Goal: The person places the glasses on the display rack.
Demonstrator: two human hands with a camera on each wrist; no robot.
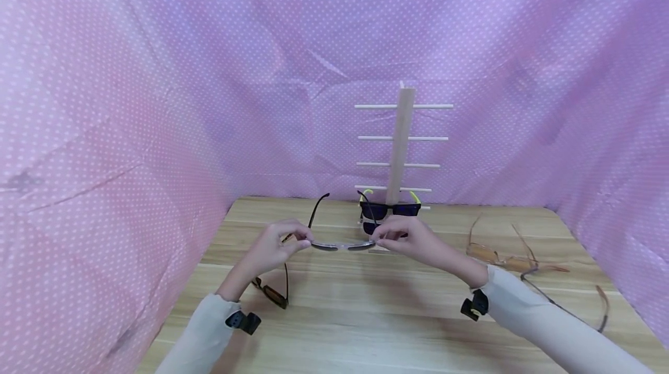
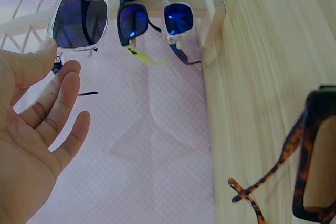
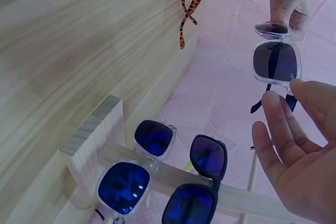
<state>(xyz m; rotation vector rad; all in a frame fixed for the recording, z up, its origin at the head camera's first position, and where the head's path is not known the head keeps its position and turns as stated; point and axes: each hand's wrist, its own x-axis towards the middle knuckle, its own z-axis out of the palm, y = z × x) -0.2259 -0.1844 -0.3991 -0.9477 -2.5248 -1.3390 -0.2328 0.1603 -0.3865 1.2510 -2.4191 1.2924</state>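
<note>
Both my hands grasp one item. My left hand (image 1: 274,246) pinches one outer end of the clear-framed sunglasses (image 1: 325,246) between thumb and fingers, near the hinge; my right hand (image 1: 413,240) pinches the opposite end in like fashion. The sunglasses are raised in front of the rack (image 1: 401,147), dark lenses level between my hands, temples unfolded and pointing away from me.

Handling, in my judgement: light, stiff across the front, with smooth plastic likely to slip under a loose pinch. The hinges and thin temples are the fragile parts, and the lenses would take smudges. The outer corners of the frame are the sound place to hold; squeezing or splaying the temples is inadvisable.

Beyond the grip, the rack bears black-framed sunglasses (image 1: 406,210) with yellow-green temples and, beneath them, a blue-lensed clear pair (image 3: 124,187). Tortoiseshell sunglasses (image 2: 302,171) lie on the table (image 1: 340,333) to my left. To my right lie orange-lensed glasses (image 1: 483,253) and, near them, a further pair partly hidden by my forearm.
</note>
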